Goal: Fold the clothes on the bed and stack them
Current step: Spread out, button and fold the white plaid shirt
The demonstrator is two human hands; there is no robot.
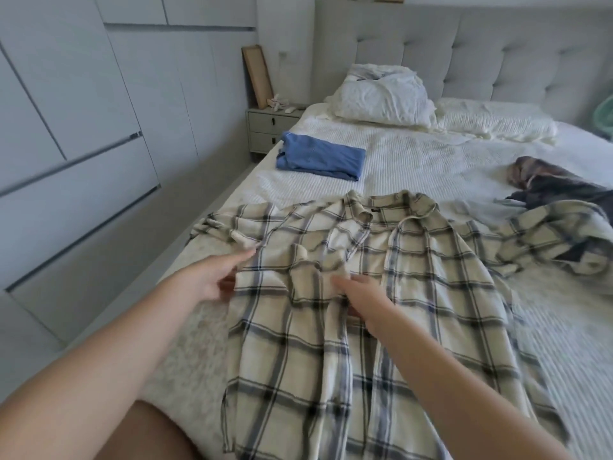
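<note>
Plaid shirt (381, 293) lies spread front-up on the bed (431, 167), collar toward the headboard, hem toward the person; long axis runs away from the viewer. Left hand (212, 277) is at the shirt's left edge below the sleeve, fingers pinching the fabric edge. Right hand (361, 300) rests mid-shirt near the open placket, fingers curled into the cloth, though blur hides the exact grip. Left hand is nearer the sleeve side, so that side likely folds inward first. 1 folded blue garment (321, 157) sits beyond the collar; dark crumpled clothing (557, 190) lies right of the shirt.
</note>
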